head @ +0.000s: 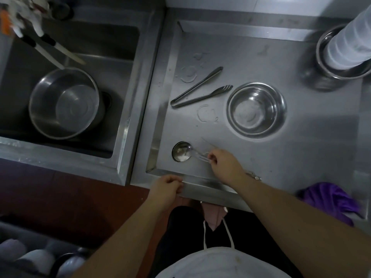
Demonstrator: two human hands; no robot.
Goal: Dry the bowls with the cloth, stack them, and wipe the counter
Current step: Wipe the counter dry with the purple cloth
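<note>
Stainless steel fills the view: a recessed steel worktop (281, 157) with a raised rim on the right, and a deep steel sink (124, 101) on the left. On the worktop an empty round steel bowl (256, 109) stands upright near the middle, with faint water rings on the metal beside it. Left of that bowl lie metal serving tongs (198, 88), arms spread. At the far right corner another steel bowl (341, 57) holds a tall stack of translucent plastic cups (349, 43) leaning out of frame. A crumpled purple cloth (331, 199) sits on the worktop's near right edge, well apart from both bowls.

The right hand (224, 163) reaches over the near rim, its fingers (212, 157) pinched together on the thin handle of a steel ladle (182, 151) whose round cup lies at the near left corner (the handle is blurred). The left hand (166, 187) is curled closed against the worktop's front edge; whether it grips the edge I cannot tell.

In the sink rests a large steel pot (64, 105) with a pale long handle.
</note>
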